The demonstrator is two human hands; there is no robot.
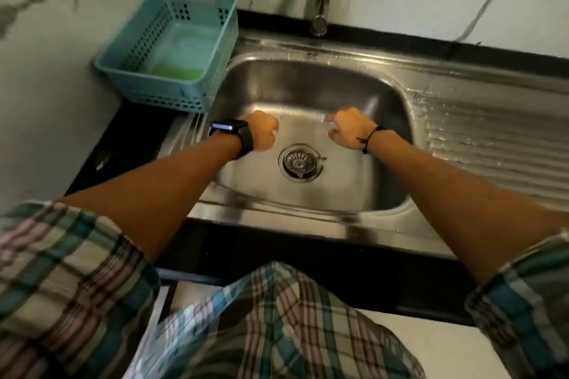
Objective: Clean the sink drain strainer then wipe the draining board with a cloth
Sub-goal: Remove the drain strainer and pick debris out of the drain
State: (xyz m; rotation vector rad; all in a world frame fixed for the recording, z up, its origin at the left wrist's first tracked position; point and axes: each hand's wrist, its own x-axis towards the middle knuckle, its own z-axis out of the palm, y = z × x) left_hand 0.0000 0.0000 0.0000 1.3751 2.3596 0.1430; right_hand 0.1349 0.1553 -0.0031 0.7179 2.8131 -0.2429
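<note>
The round, slotted metal strainer (299,162) sits in the drain at the bottom of the glossy stainless sink (311,86). Above it, the left hand (262,134) and right hand (349,129) hover with fingers clenched, holding nothing. The ribbed, wet draining board (492,138) lies right of the strainer.

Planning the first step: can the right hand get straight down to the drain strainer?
Probably yes: the right hand hovers above the basin, the drain strainer sits uncovered below, and nothing lies between them.
</note>
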